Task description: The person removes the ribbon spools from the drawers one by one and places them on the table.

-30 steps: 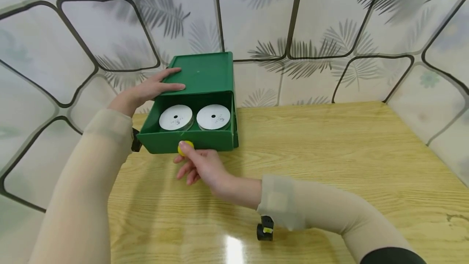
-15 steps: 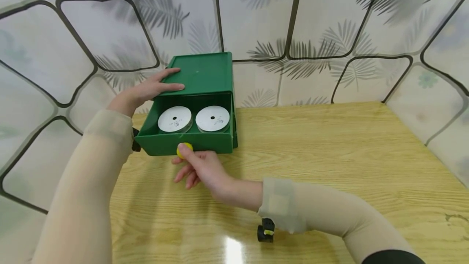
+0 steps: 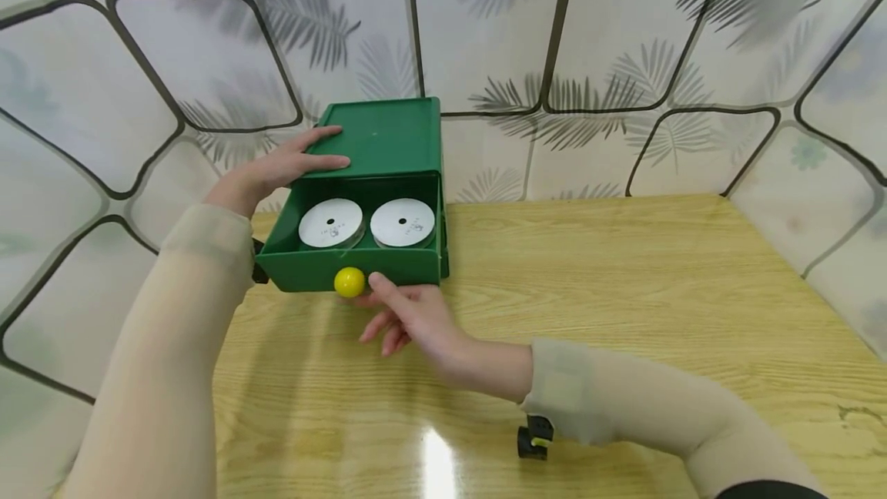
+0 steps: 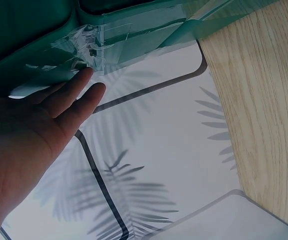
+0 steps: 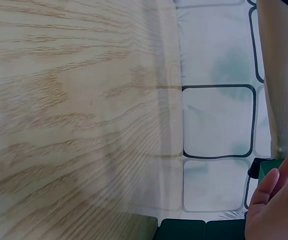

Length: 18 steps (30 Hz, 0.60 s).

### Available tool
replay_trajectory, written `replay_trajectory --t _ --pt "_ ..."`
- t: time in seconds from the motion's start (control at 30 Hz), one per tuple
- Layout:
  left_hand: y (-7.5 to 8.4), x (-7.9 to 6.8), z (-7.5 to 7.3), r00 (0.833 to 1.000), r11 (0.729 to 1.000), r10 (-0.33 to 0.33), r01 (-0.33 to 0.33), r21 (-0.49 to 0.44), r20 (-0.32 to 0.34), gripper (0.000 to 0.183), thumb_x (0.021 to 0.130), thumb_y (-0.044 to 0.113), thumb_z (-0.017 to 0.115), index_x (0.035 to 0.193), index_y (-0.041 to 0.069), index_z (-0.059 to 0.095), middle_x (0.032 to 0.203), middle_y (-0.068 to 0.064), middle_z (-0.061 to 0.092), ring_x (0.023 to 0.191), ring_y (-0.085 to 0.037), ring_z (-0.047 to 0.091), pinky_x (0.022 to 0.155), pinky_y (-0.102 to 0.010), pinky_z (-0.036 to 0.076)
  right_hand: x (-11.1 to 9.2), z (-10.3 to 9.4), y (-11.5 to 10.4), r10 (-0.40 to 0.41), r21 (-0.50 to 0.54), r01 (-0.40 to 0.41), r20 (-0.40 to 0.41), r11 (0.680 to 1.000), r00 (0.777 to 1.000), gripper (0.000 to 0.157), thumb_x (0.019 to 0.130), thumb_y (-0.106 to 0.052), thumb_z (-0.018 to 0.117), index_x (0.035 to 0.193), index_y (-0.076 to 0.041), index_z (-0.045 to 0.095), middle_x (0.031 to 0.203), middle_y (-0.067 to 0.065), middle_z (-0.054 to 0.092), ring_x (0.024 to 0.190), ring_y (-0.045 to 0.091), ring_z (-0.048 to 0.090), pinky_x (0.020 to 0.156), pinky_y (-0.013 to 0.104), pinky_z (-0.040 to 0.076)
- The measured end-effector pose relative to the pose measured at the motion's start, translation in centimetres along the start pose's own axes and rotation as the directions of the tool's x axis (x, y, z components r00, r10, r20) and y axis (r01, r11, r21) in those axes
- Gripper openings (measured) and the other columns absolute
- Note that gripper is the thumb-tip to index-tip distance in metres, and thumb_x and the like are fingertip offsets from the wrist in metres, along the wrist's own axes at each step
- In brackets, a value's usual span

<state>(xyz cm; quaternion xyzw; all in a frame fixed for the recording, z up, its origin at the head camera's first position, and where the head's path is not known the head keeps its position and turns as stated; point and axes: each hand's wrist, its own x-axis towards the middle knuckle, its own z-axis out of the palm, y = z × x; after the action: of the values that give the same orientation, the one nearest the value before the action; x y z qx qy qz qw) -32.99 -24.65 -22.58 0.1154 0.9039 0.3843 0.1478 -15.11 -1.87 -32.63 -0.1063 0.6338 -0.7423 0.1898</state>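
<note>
A green box [image 3: 381, 137] stands at the back left of the table with its drawer [image 3: 409, 266] pulled out toward me. Two white reels [image 3: 319, 228] with dark centre holes lie side by side inside the drawer. On the drawer's front sits a round yellow knob [image 3: 349, 282]. My left hand [image 3: 266, 172] rests on the box's top left edge, fingers extended; the left wrist view shows this hand [image 4: 28, 140] beside the green side wall. Just right of the knob is my right hand [image 3: 423, 322], thumb and fingers apart, holding nothing. In the right wrist view only part of this hand [image 5: 279, 210] shows.
The wooden table [image 3: 610, 291] extends to the right and front of the box. A patterned cloth backdrop [image 3: 485, 45] rises behind and at both sides. Clear tape [image 4: 93, 45] covers part of the box's side. Black wrist cameras [image 3: 533, 437] hang under the sleeves.
My right hand has let go of the yellow knob and moved a little to the right. The drawer stays out, and my left hand keeps its place on the box.
</note>
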Motion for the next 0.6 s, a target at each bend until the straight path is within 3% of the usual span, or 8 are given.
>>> replay_trajectory --t 0.6 --pt "-0.2 0.2 -0.1 1.0 1.0 -0.004 0.004 -0.005 0.014 0.085 0.095 0.043 0.058 0.158 0.028 0.003 0.161 -0.01 -0.015 0.143 -0.042 0.009 0.108 -0.064 0.02 -2.5 -5.8 -1.4 -0.049 -0.139 0.052 0.027 0.989 0.998 0.047 0.103 -0.037 0.049 0.113 0.005 0.068 0.072 0.005 0.071 0.049 0.013 0.056 0.055 0.025 0.048"
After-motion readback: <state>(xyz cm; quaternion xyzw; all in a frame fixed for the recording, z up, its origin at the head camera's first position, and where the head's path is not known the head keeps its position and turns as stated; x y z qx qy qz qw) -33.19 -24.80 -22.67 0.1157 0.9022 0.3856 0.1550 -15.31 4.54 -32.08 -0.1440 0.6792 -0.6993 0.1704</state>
